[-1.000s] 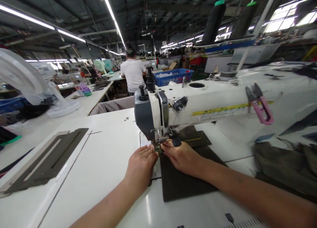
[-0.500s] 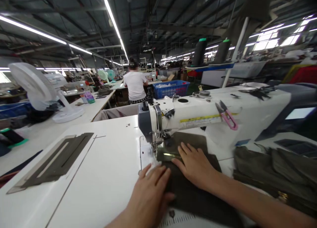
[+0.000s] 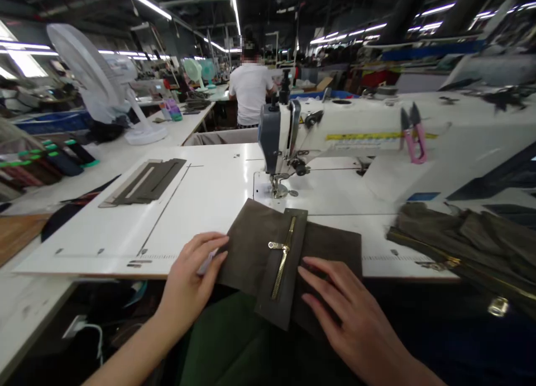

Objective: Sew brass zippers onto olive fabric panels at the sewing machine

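Observation:
Off the front edge of the sewing table, a dark olive fabric piece [image 3: 251,235] lies tilted, partly overhanging my lap. A strip with a short gold zipper [image 3: 281,263] runs across it, its pull pointing left. My left hand [image 3: 195,274] pinches the fabric's left edge between thumb and fingers; a small whitish bit shows in that grip. Over the right part, my right hand [image 3: 343,305] rests with fingers stretched and apart beside the zipper strip. Beyond the fabric stands the sewing machine [image 3: 278,140], its presser foot [image 3: 280,190] apart from the cloth.
Stacked fabric pieces [image 3: 146,182] lie on the table's left. A garment with gold zippers [image 3: 435,229] is heaped at the right. Pink-handled snips [image 3: 414,134] rest against the machine arm. A white fan [image 3: 96,79] and thread cones [image 3: 62,160] stand left; a person [image 3: 251,90] sits ahead.
The fabric has come out from beneath the machine's needle area toward me, to the table's front edge. Both hands moved back with it, and the view has tilted down.

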The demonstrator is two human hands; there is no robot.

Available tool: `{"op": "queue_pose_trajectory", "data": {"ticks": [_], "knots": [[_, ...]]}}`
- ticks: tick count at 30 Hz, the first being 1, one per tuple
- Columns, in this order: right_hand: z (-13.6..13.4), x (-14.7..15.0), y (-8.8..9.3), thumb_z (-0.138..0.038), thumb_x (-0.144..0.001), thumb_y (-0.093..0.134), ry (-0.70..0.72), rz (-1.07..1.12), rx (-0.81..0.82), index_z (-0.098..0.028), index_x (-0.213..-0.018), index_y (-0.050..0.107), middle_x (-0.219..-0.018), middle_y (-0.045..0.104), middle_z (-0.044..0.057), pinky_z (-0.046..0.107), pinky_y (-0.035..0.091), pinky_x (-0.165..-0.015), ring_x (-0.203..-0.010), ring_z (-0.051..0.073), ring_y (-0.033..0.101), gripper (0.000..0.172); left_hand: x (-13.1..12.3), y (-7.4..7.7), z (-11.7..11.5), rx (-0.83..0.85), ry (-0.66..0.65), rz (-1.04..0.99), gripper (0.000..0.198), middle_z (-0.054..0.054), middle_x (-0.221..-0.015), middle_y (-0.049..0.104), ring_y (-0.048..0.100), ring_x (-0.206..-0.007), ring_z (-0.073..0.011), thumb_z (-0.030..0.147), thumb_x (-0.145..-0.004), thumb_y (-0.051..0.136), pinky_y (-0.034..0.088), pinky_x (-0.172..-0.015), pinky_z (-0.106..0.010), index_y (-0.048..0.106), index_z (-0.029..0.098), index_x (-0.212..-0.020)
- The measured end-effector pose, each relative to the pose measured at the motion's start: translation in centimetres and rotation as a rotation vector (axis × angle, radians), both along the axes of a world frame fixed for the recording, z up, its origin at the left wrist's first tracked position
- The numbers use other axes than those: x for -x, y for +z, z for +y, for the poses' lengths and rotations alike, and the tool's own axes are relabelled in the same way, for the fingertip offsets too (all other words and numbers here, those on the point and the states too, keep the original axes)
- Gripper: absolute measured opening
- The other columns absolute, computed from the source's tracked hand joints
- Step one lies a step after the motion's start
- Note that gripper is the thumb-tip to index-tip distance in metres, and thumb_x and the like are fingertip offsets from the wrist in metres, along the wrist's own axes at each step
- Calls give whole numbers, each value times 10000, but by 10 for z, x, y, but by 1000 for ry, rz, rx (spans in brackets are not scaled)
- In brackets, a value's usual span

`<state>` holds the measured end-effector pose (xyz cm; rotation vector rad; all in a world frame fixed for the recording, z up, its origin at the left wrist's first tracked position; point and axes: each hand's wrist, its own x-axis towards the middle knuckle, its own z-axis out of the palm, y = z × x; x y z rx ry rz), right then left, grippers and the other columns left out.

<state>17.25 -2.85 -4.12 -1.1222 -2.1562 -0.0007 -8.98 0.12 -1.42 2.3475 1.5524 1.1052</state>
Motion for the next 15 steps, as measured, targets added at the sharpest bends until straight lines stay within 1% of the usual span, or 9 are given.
{"op": "queue_pose_trajectory", "data": {"ticks": [2, 4, 5, 6, 8, 9, 11, 13, 15], "knots": [[-8, 6, -4, -212, -864, 486, 51, 3, -55, -146, -1127, 543, -970, 591, 114, 363, 491, -733, -868, 209, 565, 277, -3, -13, -35, 70, 153, -254, 87, -26, -823, 601, 575, -792, -173, 276, -827, 536, 471, -711, -271, 581, 202, -820], [-11, 13, -8, -201, -862, 494, 82, 2, -79, -134, -1120, 550, -853, 609, 88, 329, 484, -662, -753, 177, 571, 272, -11, -29, -60, 283, 238, -451, 158, -3, -703, 577, 558, -669, -156, 336, -783, 598, 458, -604, -237, 564, 190, -730], [-12, 17, -10, -172, -863, 486, 95, 12, -89, -135, -1102, 561, -800, 609, 71, 311, 475, -634, -704, 160, 566, 253, -17, -36, -68, 428, 219, -547, 200, 0, -660, 575, 553, -624, -152, 372, -749, 635, 452, -564, -230, 574, 183, -729], [-11, 21, -12, -137, -861, 477, 111, 27, -102, -138, -1076, 575, -760, 606, 57, 297, 465, -611, -668, 146, 559, 236, -24, -42, -71, 559, 183, -654, 249, -9, -668, 594, 566, -629, -158, 406, -714, 666, 458, -566, -235, 590, 173, -755], [-10, 26, -16, -78, -851, 466, 142, 55, -136, -140, -1025, 597, -713, 602, 41, 282, 449, -587, -633, 132, 550, 226, -42, -50, -71, 757, 84, -873, 356, -37, -731, 636, 596, -688, -183, 448, -652, 712, 476, -612, -257, 609, 157, -829], [-10, 28, -17, -65, -847, 468, 149, 65, -157, -138, -1011, 602, -706, 604, 40, 282, 446, -586, -632, 132, 551, 225, -51, -52, -68, 817, 46, -975, 389, -50, -772, 649, 605, -727, -194, 450, -632, 727, 480, -649, -270, 611, 153, -855], [-12, 30, -21, -60, -840, 480, 155, 69, -174, -122, -1032, 596, -726, 615, 52, 290, 449, -598, -659, 143, 563, 233, -66, -52, -61, 890, 11, -1125, 382, -55, -797, 659, 610, -752, -197, 420, -609, 754, 473, -695, -281, 612, 148, -837], [-16, 28, -26, -55, -833, 489, 163, 74, -163, -102, -1079, 578, -763, 623, 69, 300, 459, -619, -701, 155, 576, 266, -74, -51, -55, 924, 7, -1196, 339, -45, -767, 660, 608, -727, -185, 375, -592, 775, 465, -704, -278, 605, 144, -772], [-21, 26, -30, -44, -832, 479, 179, 82, -137, -89, -1120, 557, -805, 629, 84, 307, 468, -638, -742, 163, 583, 302, -75, -50, -54, 935, 9, -1209, 315, -39, -746, 659, 602, -700, -174, 344, -585, 784, 463, -692, -272, 596, 140, -734]]}}
